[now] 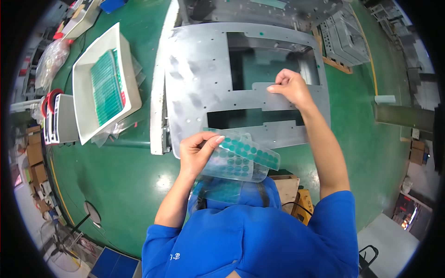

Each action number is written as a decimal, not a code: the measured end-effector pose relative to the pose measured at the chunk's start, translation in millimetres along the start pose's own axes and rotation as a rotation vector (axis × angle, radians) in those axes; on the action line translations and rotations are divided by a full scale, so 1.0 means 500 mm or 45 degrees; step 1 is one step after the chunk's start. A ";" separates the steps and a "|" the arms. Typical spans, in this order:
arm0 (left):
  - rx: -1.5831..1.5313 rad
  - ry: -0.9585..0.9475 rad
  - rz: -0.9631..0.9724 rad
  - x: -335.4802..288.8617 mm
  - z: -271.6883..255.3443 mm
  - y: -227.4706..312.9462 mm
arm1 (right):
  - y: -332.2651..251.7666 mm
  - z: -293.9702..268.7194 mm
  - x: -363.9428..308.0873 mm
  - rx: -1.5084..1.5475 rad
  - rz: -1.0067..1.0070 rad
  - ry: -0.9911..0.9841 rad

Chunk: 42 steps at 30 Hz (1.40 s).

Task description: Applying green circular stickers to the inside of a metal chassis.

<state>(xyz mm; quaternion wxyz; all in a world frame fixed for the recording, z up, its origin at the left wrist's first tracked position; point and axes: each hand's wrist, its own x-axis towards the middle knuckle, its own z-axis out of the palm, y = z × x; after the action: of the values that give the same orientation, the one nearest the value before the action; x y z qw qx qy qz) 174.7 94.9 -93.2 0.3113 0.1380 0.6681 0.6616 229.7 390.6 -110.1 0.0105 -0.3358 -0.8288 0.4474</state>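
Note:
My left hand (193, 154) pinches several clear sheets of round green stickers (252, 152) between thumb and fingers. The sheets fan out to the right, in front of my body and over the near edge of a grey metal panel (192, 69). The panel has small holes and two large rectangular openings. My right hand (293, 89) is over the tab between those openings, thumb and forefinger closed together at its surface. Whatever lies between these fingertips is too small to make out. A green dot (261, 33) shows on the panel's far edge.
At the left stands a white bin (132, 88) holding green sheets (107, 85). Red-handled scissors (50, 99) are beside it. Grey metal parts (343, 37) are stacked on wood at the far right. A yellow tool (303, 206) sits by my right side, and a fan (60, 245) at lower left.

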 end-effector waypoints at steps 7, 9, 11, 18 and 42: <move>0.269 0.130 0.305 -0.044 -0.046 0.010 | -0.177 0.091 -0.214 0.286 -0.537 -0.497; 0.258 0.103 0.285 -0.049 -0.047 0.012 | -0.184 0.117 -0.258 0.331 -0.374 -0.545; 0.232 0.032 0.215 -0.053 -0.051 0.009 | -0.165 0.133 -0.263 0.379 -0.202 -0.597; 0.146 -0.013 0.021 -0.062 -0.047 -0.002 | -0.156 0.150 -0.293 0.197 -0.345 -0.348; 0.182 -0.102 0.199 -0.013 -0.007 -0.019 | -0.102 0.167 -0.278 0.463 -0.459 0.109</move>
<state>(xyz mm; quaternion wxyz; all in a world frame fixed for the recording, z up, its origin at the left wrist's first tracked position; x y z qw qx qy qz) 179.7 87.2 -101.1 0.2744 0.2378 0.6878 0.6286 282.6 231.6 -82.6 0.1855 -0.1939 -0.7799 0.5654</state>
